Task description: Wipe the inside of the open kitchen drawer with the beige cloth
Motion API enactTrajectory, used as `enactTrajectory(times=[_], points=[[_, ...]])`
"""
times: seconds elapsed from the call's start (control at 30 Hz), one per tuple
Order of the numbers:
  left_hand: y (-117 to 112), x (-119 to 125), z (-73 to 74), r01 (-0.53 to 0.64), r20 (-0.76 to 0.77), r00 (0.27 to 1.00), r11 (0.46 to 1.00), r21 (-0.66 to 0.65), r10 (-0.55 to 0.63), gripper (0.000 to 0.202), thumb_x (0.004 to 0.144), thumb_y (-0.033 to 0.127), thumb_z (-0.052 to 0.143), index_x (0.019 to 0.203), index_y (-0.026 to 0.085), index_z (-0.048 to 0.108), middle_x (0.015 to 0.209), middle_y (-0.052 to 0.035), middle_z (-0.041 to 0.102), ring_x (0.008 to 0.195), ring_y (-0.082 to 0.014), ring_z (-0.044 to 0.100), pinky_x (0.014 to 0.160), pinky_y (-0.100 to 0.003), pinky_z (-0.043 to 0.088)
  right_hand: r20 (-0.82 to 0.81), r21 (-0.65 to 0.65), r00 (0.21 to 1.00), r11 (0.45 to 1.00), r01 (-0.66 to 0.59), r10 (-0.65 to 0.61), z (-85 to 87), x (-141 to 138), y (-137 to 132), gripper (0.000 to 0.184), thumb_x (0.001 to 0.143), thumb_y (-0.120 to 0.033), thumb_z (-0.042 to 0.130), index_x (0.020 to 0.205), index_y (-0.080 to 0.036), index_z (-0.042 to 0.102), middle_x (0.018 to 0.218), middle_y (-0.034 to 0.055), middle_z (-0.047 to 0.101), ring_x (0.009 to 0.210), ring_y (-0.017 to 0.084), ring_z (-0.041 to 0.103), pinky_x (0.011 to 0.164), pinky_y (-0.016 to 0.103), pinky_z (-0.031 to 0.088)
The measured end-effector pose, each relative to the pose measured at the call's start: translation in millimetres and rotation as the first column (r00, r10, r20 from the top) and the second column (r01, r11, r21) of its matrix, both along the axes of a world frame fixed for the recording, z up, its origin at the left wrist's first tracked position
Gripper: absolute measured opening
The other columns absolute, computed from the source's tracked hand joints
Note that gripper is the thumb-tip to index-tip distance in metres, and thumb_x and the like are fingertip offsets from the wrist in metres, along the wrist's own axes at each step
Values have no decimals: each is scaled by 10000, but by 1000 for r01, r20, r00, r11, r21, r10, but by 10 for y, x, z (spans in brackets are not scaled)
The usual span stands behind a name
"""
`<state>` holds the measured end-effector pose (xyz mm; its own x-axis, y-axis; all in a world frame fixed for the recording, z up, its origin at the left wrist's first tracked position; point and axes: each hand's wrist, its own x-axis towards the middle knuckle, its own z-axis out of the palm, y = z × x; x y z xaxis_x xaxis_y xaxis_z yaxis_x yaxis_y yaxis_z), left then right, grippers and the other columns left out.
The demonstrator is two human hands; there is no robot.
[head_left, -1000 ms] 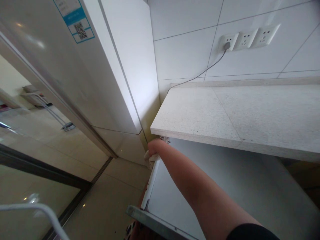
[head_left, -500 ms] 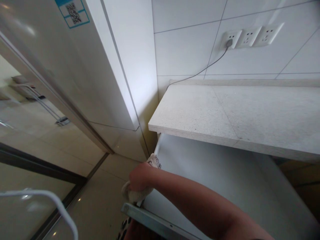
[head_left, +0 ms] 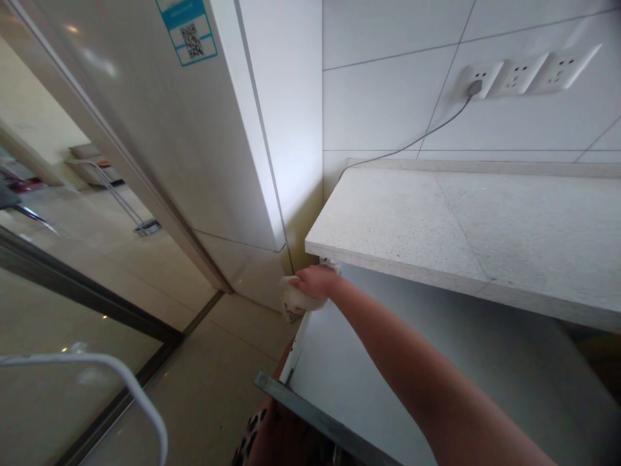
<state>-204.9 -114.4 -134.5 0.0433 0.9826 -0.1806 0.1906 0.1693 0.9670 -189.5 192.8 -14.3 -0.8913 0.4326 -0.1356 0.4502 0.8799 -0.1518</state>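
Right hand: you have its fingers curled closed around a pale cloth | Pale cloth: bunched over the left side wall of the drawer, toward its back | Countertop: above the drawer's rear | Tall white unit: left of the drawer | Left hand: out of view, you can't tell its grip

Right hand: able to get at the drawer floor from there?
Likely yes. The right hand holds a cloth at the side edge of the drawer; nothing visible blocks the front part, though the countertop overhangs the back.
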Motion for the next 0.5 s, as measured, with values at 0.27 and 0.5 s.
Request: enactTrajectory(times=[0.27,0.5], points=[[-1,143,82,-98,522,836,982,-160,169,454,867,624,549,1199,334,658,1330,-69,618,1319,-363,471,1027,-626,378,-20,80,1000,997,-12,14,-30,25,-247,609,991,-593,262,990,-192,721,1000,150,744,938,292,698,818,405,474],[-66,185,216,-104,568,792,966,-237,224,503,930,527,549,1319,209,551,1378,-123,541,1258,-294,512,1044,-557,416,-111,88,967,971,-221,230,-106,182,-889,550,954,-607,340,935,-203,713,826,120,751,795,271,712,743,380,452]])
